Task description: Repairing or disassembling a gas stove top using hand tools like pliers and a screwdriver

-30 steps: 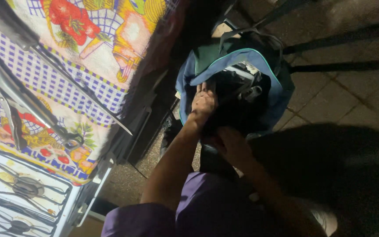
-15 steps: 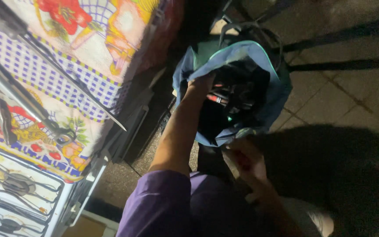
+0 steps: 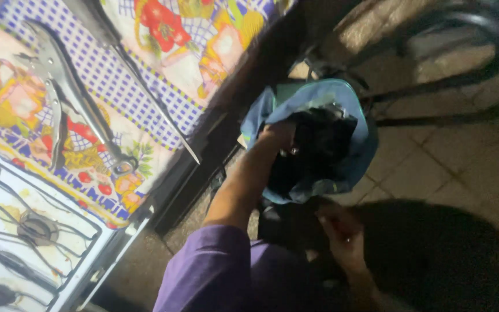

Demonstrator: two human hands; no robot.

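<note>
One hand (image 3: 278, 136) inside blue bag (image 3: 353, 124)

No pkgs, labels, signs or screens that I can make out. Nearest thing to a container: blue bag (image 3: 342, 138) w/ green rim trim, sitting open on the floor, dark inside. My left hand (image 3: 278, 136) is at its mouth, reaching in; my right hand (image 3: 342, 234) is just below the bag, apart from it. No tag or print visible on the bag. Too dark and blurred to tell what's inside.
</note>
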